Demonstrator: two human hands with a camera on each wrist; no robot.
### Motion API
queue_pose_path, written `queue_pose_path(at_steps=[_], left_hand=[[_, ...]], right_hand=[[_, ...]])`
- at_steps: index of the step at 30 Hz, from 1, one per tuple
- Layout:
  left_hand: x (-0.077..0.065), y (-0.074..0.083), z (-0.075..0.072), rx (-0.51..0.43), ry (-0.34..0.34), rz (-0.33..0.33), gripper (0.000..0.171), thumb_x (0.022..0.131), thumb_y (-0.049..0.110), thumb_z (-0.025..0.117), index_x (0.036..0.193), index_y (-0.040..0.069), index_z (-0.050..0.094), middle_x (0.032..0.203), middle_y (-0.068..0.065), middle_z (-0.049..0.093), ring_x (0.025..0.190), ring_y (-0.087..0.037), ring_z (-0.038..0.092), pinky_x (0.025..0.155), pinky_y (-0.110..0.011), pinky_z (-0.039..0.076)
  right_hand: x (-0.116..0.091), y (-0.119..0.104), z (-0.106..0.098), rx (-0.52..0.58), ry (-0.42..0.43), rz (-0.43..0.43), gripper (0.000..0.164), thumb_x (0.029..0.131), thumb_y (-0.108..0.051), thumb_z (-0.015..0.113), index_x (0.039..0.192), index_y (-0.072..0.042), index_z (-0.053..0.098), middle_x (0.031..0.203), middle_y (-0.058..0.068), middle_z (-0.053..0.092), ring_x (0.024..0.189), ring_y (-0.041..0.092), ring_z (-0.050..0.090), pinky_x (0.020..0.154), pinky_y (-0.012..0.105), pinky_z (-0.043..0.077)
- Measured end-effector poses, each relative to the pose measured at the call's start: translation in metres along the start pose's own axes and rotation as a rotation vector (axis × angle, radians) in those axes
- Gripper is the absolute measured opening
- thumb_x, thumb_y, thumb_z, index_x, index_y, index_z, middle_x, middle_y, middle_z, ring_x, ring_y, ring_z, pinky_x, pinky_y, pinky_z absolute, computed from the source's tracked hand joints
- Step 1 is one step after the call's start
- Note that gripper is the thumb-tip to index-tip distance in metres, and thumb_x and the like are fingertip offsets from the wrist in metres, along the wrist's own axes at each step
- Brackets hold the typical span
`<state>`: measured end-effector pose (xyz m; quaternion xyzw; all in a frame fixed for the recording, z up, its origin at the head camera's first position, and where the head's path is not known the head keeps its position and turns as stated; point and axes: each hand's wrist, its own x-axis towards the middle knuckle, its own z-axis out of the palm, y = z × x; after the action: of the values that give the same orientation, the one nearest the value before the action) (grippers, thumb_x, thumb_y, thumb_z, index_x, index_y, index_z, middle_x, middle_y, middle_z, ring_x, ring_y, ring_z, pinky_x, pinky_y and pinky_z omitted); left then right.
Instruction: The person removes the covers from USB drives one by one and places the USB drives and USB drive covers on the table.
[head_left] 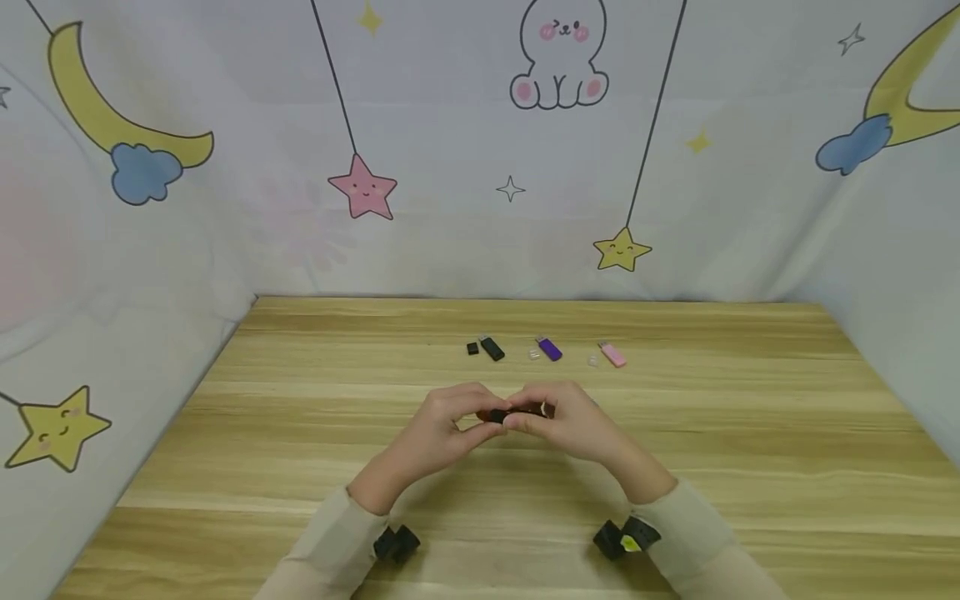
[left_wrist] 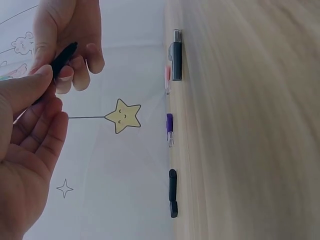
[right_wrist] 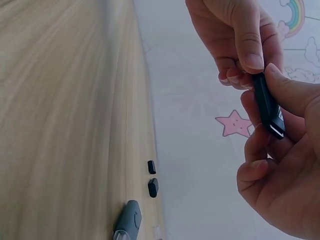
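Observation:
Both hands meet over the table, gripping a slim black USB stick between them. My left hand pinches one end with thumb and fingers, covering that tip. From the other side, my right hand holds the body between thumb and curled fingers; a pale slot shows at its end in the right wrist view. Farther back on the table lie a black USB stick beside its black cap, a purple one and a pink one.
Clear caps lie left of the purple and pink sticks. A grey-black stick on the wood table, nearer than the row, shows in both wrist views; the hands hide it from the head camera. Printed cloth hangs behind and beside the table.

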<state>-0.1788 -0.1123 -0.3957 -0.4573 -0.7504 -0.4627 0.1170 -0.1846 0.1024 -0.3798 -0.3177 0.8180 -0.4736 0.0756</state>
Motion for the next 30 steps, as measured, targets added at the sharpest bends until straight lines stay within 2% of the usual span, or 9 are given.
queue_pose_path(at_steps=[7,11,15,20,25,30], left_hand=[[0.002,-0.002,-0.004,0.018,0.011,-0.03,0.024,0.081,-0.002,0.074,0.104,0.002,0.072,0.093,-0.007,0.071,0.082,-0.014,0.066,0.074,-0.024,0.055],[0.004,-0.002,-0.009,0.023,0.007,-0.075,0.023,0.082,0.001,0.074,0.104,0.003,0.073,0.094,-0.006,0.071,0.082,-0.014,0.065,0.074,-0.024,0.055],[0.006,-0.005,-0.014,0.049,0.004,-0.114,0.023,0.081,0.002,0.075,0.104,0.005,0.073,0.093,-0.005,0.071,0.081,-0.012,0.064,0.073,-0.025,0.055],[0.009,-0.009,-0.018,0.071,0.0,-0.131,0.023,0.081,0.003,0.075,0.104,0.005,0.073,0.093,-0.004,0.071,0.08,-0.011,0.064,0.071,-0.026,0.055],[0.011,-0.011,-0.022,0.076,0.002,-0.18,0.022,0.082,0.004,0.075,0.104,0.004,0.073,0.094,-0.004,0.07,0.08,-0.011,0.064,0.071,-0.025,0.055],[0.013,-0.014,-0.026,0.087,0.02,-0.215,0.023,0.082,0.003,0.074,0.105,0.003,0.072,0.093,-0.007,0.069,0.08,-0.012,0.064,0.07,-0.031,0.056]], right_hand=[[0.008,-0.001,-0.006,-0.039,-0.031,0.036,0.019,0.091,-0.021,0.068,0.104,-0.009,0.073,0.089,-0.002,0.07,0.074,0.008,0.055,0.061,0.023,0.045],[0.013,-0.001,-0.009,-0.04,-0.051,0.049,0.021,0.09,-0.022,0.069,0.105,-0.009,0.073,0.093,-0.001,0.072,0.079,0.01,0.059,0.063,0.025,0.048],[0.019,-0.002,-0.01,-0.036,-0.063,0.071,0.02,0.088,-0.023,0.071,0.103,-0.009,0.074,0.094,0.0,0.072,0.078,0.013,0.059,0.062,0.025,0.049],[0.024,-0.003,-0.013,-0.017,-0.081,0.106,0.021,0.088,-0.02,0.071,0.104,-0.006,0.073,0.092,0.002,0.07,0.072,0.014,0.058,0.06,0.025,0.05],[0.027,-0.004,-0.016,-0.008,-0.102,0.149,0.024,0.09,-0.019,0.069,0.109,-0.004,0.072,0.085,0.003,0.068,0.064,0.014,0.058,0.061,0.036,0.054],[0.031,-0.001,-0.02,-0.007,-0.111,0.178,0.024,0.092,-0.018,0.066,0.111,-0.003,0.07,0.088,0.009,0.07,0.068,0.028,0.064,0.066,0.046,0.056]])
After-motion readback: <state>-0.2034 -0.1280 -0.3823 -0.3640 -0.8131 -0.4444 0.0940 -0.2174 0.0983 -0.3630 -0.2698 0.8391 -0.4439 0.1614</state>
